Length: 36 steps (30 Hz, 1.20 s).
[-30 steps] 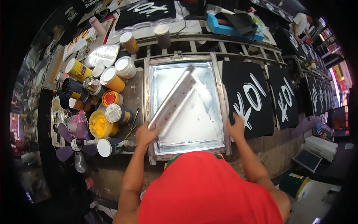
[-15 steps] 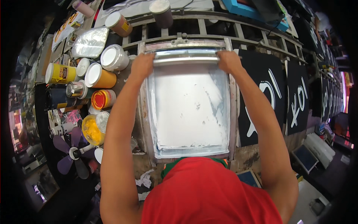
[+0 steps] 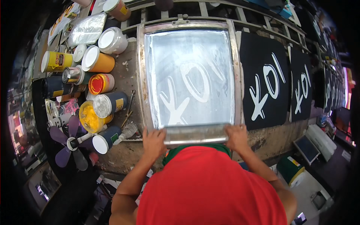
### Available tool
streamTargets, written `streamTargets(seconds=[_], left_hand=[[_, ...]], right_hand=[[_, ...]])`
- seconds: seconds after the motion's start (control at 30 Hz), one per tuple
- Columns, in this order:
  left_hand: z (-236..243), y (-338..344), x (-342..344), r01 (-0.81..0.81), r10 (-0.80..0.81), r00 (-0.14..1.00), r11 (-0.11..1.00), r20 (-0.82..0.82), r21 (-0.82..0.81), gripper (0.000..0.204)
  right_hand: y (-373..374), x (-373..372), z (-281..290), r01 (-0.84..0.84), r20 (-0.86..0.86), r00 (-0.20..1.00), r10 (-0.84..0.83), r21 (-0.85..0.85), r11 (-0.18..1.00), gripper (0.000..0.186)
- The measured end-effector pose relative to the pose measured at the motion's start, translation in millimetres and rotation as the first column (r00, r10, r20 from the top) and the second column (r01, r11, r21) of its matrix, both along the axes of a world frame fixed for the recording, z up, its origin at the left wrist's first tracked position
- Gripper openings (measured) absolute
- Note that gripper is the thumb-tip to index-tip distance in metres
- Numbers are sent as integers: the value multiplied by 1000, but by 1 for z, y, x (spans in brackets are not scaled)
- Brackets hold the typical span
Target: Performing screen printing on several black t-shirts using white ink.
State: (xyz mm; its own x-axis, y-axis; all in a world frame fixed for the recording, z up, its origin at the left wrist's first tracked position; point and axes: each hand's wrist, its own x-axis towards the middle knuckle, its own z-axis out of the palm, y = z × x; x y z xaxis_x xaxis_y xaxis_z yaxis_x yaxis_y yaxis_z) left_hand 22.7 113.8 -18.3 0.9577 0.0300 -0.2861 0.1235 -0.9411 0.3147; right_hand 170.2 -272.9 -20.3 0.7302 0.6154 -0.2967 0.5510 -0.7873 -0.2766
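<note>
A wide metal squeegee (image 3: 195, 135) lies level across the near end of a framed printing screen (image 3: 236, 82). My left hand (image 3: 153, 140) is closed round its left end and my right hand (image 3: 236, 137) grips the right end. Behind the squeegee the screen's mesh (image 3: 168, 52) carries a thin bluish-white film of ink, with large white brush-style lettering showing through. Just right of the frame lie black fabric pieces (image 3: 248, 56) printed with white lettering.
Paint tubs and jars (image 3: 99, 63) crowd the left of the bench, beside metal tools (image 3: 128, 112) and a purple fan (image 3: 71, 143). A metal rail (image 3: 240, 15) runs along the back. More printed black pieces (image 3: 329, 90) line the right. Below right are buckets (image 3: 288, 168) and a white box (image 3: 321, 140).
Both hands have pulled the squeegee from the screen's far end down to its near end. The thick white ink has thinned to a translucent film, revealing the lettering.
</note>
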Motion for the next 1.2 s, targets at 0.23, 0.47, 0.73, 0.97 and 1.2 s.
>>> streamTargets(seconds=[0.23,0.47,0.73,0.97,1.2], left_hand=[[-8,54,138,36,-40,999,985,22,171,52],[-11,123,360,-145,47,959,928,280,344,48],[1,48,173,-6,17,999,976,-45,216,59],[27,-10,-4,-35,41,976,999,-214,35,60],[30,7,19,-22,20,991,1000,129,16,49]], right_hand=[[58,132,-5,36,92,995,-32,-34,999,30],[160,357,-21,24,415,909,-41,47,999,37],[63,157,-8,57,188,981,-45,-63,996,49],[-4,-3,9,-33,-237,971,-9,-173,984,65],[17,32,30,68,-144,988,-49,133,989,48]])
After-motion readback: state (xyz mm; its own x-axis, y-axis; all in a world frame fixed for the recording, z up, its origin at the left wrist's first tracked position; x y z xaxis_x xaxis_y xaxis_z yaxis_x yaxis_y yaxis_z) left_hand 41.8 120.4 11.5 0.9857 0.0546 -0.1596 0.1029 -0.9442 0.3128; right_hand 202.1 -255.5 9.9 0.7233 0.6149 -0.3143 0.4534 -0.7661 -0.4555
